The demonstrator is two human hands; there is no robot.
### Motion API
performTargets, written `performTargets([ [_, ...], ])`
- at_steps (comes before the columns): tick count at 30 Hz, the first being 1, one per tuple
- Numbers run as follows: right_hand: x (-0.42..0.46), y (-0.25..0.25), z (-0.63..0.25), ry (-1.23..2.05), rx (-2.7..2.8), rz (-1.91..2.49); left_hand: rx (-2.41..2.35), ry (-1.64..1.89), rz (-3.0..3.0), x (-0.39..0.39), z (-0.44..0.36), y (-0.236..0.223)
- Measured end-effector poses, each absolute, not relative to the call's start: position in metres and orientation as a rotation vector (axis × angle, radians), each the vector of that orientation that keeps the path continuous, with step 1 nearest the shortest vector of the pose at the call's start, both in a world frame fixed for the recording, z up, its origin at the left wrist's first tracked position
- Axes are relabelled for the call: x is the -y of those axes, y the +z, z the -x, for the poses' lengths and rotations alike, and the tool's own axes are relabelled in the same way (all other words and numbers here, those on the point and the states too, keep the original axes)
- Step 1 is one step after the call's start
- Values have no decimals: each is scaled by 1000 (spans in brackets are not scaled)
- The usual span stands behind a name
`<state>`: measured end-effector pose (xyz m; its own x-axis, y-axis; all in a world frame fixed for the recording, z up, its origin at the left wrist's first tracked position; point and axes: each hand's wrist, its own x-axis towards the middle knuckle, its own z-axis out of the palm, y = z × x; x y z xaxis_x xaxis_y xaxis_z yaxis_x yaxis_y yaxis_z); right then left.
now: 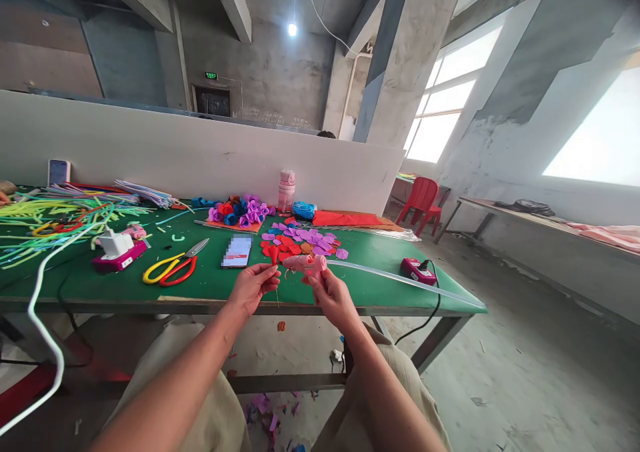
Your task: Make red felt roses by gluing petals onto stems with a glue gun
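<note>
My left hand (255,287) pinches a small red paper flower (273,253) on a thin wire stem that hangs below the fingers. Closed around a pink hot glue gun (305,264), my right hand (330,295) holds it with the nozzle pointing left, close to the flower. Whether nozzle and paper touch, I cannot tell. A long clear glue stick (400,280) runs out of the gun's back towards the right table corner. Just behind the hands lie loose purple petals (320,240) and red petals (287,244).
On the green table (200,291) are scissors (173,269), a phone (237,251), finished paper flowers (243,211), a pink bottle (287,191), red paper (350,219) and pipe cleaners (65,215). Power sockets sit left (120,255) and right (418,271). A white panel (200,152) stands behind.
</note>
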<state>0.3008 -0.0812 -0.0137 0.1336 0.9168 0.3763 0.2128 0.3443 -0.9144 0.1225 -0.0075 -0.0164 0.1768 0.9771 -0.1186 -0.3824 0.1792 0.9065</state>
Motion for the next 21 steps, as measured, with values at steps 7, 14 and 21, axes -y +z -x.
performTargets([
  [7,81,-16,-301,633,1473,1142,-866,1151,-883,7,-122,-18],
  [14,80,-17,-302,599,1484,1147,-867,1147,-880,8,-123,-17],
  [21,83,-11,-301,664,1406,1153,-864,1141,-879,8,-124,-17],
])
